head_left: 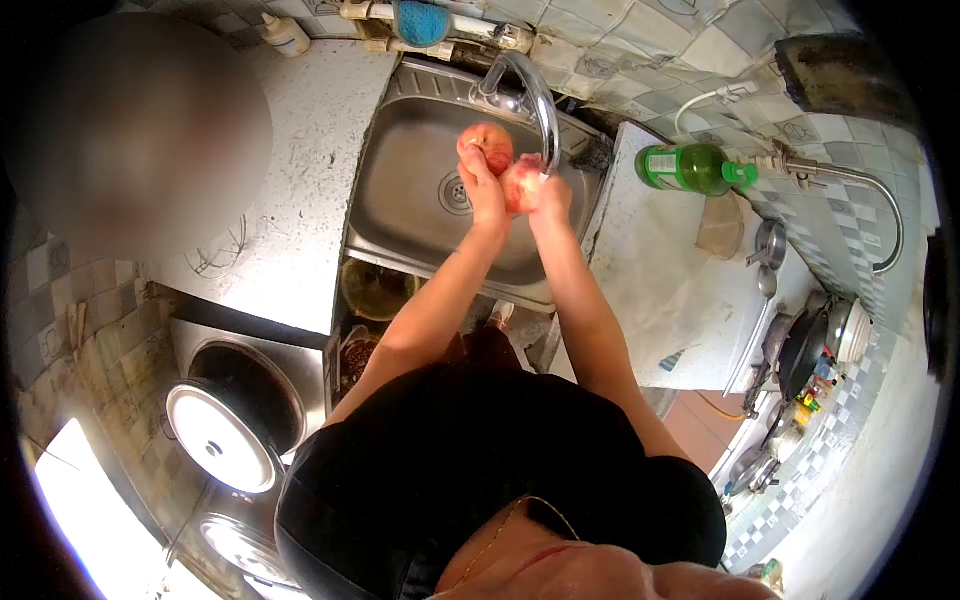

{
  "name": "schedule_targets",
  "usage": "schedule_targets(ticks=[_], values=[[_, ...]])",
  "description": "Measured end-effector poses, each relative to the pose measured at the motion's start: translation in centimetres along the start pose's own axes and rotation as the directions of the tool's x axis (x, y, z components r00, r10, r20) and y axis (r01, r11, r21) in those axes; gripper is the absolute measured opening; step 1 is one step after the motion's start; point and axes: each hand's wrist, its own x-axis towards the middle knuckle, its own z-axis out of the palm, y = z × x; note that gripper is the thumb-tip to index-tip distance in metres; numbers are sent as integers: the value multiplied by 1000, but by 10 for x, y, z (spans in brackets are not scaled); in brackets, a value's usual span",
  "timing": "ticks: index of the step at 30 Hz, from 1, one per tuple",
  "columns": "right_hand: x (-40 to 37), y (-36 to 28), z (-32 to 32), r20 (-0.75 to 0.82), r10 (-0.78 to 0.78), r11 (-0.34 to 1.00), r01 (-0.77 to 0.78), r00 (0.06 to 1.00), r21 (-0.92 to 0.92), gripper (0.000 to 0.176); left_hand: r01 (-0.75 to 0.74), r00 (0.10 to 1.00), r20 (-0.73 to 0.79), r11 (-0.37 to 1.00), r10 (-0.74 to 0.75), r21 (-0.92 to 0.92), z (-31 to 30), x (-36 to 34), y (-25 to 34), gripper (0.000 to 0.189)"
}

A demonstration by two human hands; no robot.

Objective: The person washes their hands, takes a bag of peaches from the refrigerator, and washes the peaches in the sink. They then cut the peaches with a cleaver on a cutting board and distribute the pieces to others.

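Note:
Over the steel sink (385, 195), my left hand (486, 196) is closed around a red-and-yellow peach (484, 142), its stem hollow facing up. Just to the right, my right hand (552, 200) grips a second, pinker peach (521, 186) right under the spout of the curved chrome faucet (541, 95). The two peaches are side by side, touching or nearly so. Part of the second peach is hidden by my right fingers and the spout. Below my hands, the round drain (455, 194) shows in the basin.
A green bottle (690, 170) lies on the right counter (650, 290), with a translucent container (720, 226) and pans (803, 350) beyond. A blue sponge (422, 22) rests on the pipe behind the sink. A white bottle (286, 35) stands on the left counter (310, 150); a lidded pot (225, 440) sits lower left.

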Motion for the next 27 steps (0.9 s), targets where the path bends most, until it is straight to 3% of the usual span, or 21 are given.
schedule_targets(ticks=[2,4,5,6,8,10,12,13,14,16,17,18,19,20,21,22,23,24,25,27], values=[[0,3,0,52,96,992,-100,994,76,24,-49,999,-1,997,49,-55,4,-2,10,72],[-14,7,6,96,-211,963,224,973,-150,29,-15,999,33,998,17,-57,4,-2,24,71],[-26,-1,9,187,-352,871,394,917,-293,32,25,998,65,998,-21,-52,3,-2,27,71],[-31,0,7,187,-352,871,394,917,-294,32,25,998,65,998,-22,-54,2,-1,27,71],[-38,3,3,428,-699,379,804,573,-458,43,22,999,34,998,-20,-65,1,5,24,68],[-34,-3,-2,473,-675,353,811,566,-466,51,5,999,38,998,-3,-66,-3,11,13,68],[-30,-7,-2,352,-467,710,581,811,-398,47,-13,999,39,998,16,-66,0,11,11,67],[-19,-5,-2,276,-412,801,490,868,-344,43,23,1000,-3,992,-24,-123,3,9,8,68],[-18,-8,1,277,-410,801,489,869,-347,43,58,997,-43,982,-67,-181,8,3,9,68],[-19,-13,10,80,-548,726,522,832,-447,40,139,984,-84,966,-160,-217,19,-8,19,66],[-22,-7,7,194,-605,714,634,772,-296,43,129,987,-55,957,-148,-260,18,1,11,64],[-27,-7,4,195,-605,714,635,772,-297,43,121,991,-27,945,-135,-303,17,12,0,62],[-31,-9,1,349,-612,638,704,710,-313,46,172,982,149,893,-120,-415,4,32,-14,60],[-33,-11,-2,496,-597,556,771,631,-311,48,173,981,151,893,-120,-416,4,30,-7,60],[-31,-13,-4,497,-599,553,773,628,-311,48,99,992,103,929,-67,-356,9,21,11,59],[-30,-13,-7,408,-477,752,602,779,-268,50,27,998,57,957,-11,-290,14,11,27,58],[-34,-15,-7,325,-312,900,387,893,-200,52,83,994,97,961,-59,-264,17,2,42,61],[-38,-18,-6,256,-118,983,149,959,-106,53,87,993,97,961,-63,-261,14,8,32,61],[-39,-20,0,226,55,998,-56,973,-4,51,163,978,178,922,-105,-351,10,21,17,61],[-33,-24,-3,316,76,997,-65,946,-45,53,251,951,277,869,-138,-426,12,20,20,61]])
